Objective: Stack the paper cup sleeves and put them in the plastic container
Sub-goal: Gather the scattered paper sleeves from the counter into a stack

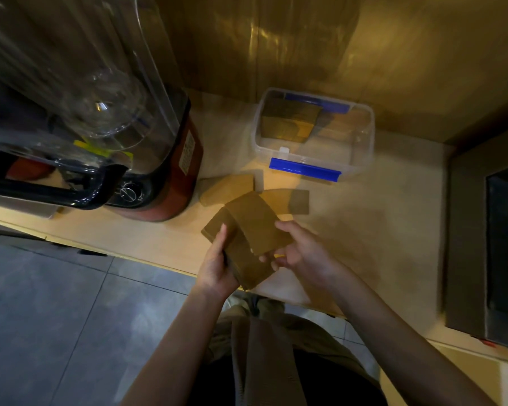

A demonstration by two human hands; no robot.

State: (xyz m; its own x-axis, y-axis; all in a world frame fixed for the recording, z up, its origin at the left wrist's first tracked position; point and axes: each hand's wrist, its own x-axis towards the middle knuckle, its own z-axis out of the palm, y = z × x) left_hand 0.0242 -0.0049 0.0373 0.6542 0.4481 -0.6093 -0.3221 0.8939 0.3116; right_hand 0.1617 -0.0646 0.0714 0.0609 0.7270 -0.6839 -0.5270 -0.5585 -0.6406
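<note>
Evidently the stacking step was in hand: the left hand (217, 268) had its grip closed around a small stack of sleeves (241, 259), thumb on top, while the right hand (299, 253) pinched a single sleeve (255, 224) by its near end and laid it askew over that stack. Squaring the edges looked like the next need, then gathering what lay loose. Just beyond both grips, two more sleeves (229, 187) (288, 200) rested flat on the pale tabletop (364, 230). Farther out from them stood the plastic container (361, 159), open, clear-walled with blue clasps, some sleeves already inside. Each sleeve was a flat, curved band of matte brown cardboard, thin and likely to slip when stacked.
</note>
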